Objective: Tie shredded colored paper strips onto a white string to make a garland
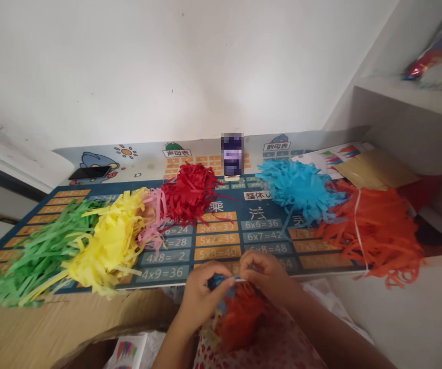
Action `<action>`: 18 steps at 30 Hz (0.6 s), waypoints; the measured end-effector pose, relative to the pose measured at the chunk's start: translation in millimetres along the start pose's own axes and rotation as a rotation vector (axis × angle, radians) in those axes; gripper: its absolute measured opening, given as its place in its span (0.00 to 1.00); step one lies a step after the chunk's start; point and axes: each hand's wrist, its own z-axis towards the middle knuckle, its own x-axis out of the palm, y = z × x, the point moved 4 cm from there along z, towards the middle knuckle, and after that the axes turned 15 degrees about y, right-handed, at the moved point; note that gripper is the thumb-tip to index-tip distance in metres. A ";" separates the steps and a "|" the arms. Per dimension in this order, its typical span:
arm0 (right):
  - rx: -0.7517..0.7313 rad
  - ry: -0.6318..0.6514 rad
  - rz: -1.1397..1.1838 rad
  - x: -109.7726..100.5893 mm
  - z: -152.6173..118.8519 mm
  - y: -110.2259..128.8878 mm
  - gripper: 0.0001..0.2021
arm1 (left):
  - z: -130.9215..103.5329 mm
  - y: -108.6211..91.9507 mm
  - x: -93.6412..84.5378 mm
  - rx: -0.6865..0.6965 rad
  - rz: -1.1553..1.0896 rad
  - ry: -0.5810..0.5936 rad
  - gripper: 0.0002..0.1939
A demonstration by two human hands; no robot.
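At the table's front edge, my left hand (209, 292) is closed around a small dark blue piece, its thumb toward the right. Close beside it, my right hand (262, 271) pinches a thin white strip that runs between the two hands. Below them, over my lap, hangs an orange fringed paper bunch (241, 318), with some blue and yellow strips at its left. Fringed paper bunches lie on the table mat (216, 251): green (51, 246), yellow (115, 241), pink (154, 215), red (192, 192), light blue (301, 189) and orange (382, 230) with a white string across it.
A phone (232, 155) with a lit screen leans at the back. A dark phone (90, 172) lies at the back left. Tan paper (372, 168) and red paper (422, 189) are at the right, below a shelf (408, 95). A basket (86, 348) stands at lower left.
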 end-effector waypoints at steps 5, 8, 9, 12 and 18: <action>-0.065 0.009 0.007 3.5 5.8 6.8 0.04 | 5.8 22.0 22.3 -0.228 -0.819 -0.100 0.15; -0.067 -0.074 0.041 6.3 5.0 8.9 0.06 | 11.2 21.7 35.4 -0.277 -1.024 -0.094 0.18; -0.071 -0.114 0.054 6.4 4.1 8.6 0.06 | 12.2 21.0 37.8 -0.290 -1.050 -0.099 0.19; -0.078 -0.204 0.068 4.4 0.9 5.2 0.05 | 13.4 19.7 42.0 -0.319 -1.076 -0.123 0.19; -0.111 -0.219 -0.111 -3.2 -4.2 4.9 0.03 | 15.4 18.6 46.5 -0.313 -1.054 -0.133 0.19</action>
